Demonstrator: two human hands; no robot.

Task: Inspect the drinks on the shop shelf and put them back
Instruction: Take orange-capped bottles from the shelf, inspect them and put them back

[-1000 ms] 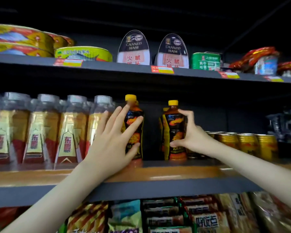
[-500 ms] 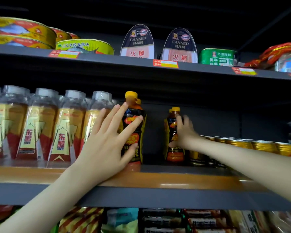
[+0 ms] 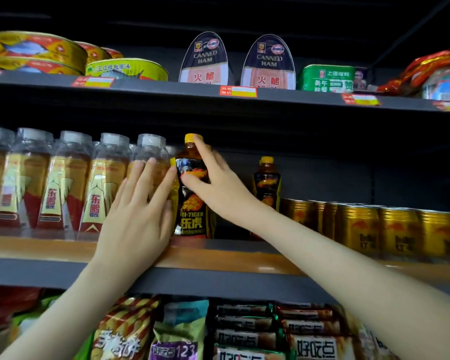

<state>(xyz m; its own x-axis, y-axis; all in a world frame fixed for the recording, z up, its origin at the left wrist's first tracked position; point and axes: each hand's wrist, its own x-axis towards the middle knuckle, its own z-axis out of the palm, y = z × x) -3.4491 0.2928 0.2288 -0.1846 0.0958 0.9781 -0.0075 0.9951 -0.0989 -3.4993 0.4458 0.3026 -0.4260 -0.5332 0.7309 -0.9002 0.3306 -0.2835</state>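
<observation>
Bottle [image 3: 192, 219] labelled HI-TIGER: right hand [image 3: 220, 189] grip holds it; left hand [image 3: 135, 219] grip wide.

Dim, dark upper recesses; warm glare on shelf edge [image 3: 231, 258]; bottom packets [image 3: 125, 333] soft; wide-angle bowing at edges.

The middle shelf [image 3: 218, 255] carries two Hi-Tiger bottles [image 3: 192, 219], five clear-capped Dongpeng bottles [image 3: 70, 183] along its front edge toward the left end, and what look like five gold cans [image 3: 356, 229] toward the right end, where they blur together. The top shelf [image 3: 166, 85] carries two canned ham tins [image 3: 205, 61], one green tin [image 3: 325, 77], one green-yellow oval fish tin [image 3: 126, 70], and five price tags [image 3: 238, 91] along its front edge.
</observation>
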